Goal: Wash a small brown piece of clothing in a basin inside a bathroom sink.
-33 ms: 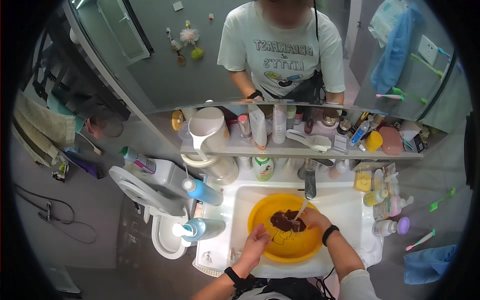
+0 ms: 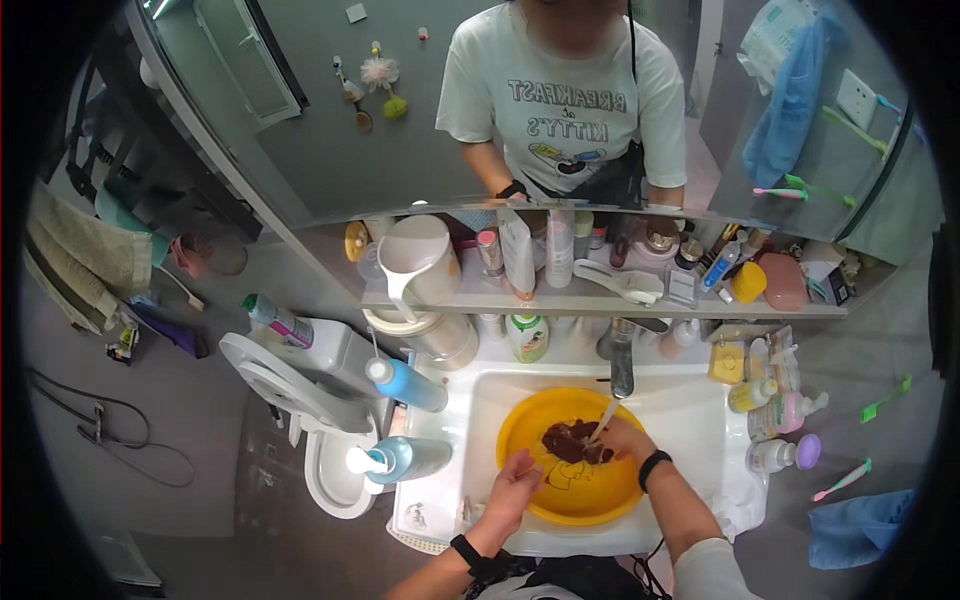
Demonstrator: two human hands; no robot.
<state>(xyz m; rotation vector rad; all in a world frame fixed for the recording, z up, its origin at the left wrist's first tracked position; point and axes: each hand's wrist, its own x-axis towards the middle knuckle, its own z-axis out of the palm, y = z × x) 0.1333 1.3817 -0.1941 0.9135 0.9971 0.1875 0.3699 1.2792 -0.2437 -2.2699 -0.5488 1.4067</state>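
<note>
A round yellow basin [image 2: 530, 505] with a line drawing inside stands in the white sink. A dark reddish-brown piece [image 2: 572, 440] that looks like wet cloth lies in it; its kind is unclear. Water runs from the grey faucet [image 2: 621, 370] onto the piece's right part. My right hand [image 2: 627, 440] reaches over the basin's right side, beside the stream and against the brown piece; its fingertips are hidden. At the basin's left rim, my left hand [image 2: 514, 487] is open, thumb and fingers apart, holding nothing.
Blue pump bottles [image 2: 408, 460] stand on the sink's left edge, beside a toilet [image 2: 340, 470]. Several small bottles [image 2: 775, 415] line the right edge. Above the faucet, a shelf [image 2: 720, 306] holds a white pitcher [image 2: 420, 255] and toiletries, beneath a mirror [image 2: 330, 170].
My right hand has shifted very slightly at the brown piece. My left hand stays at the basin's left rim, and the water still runs.
</note>
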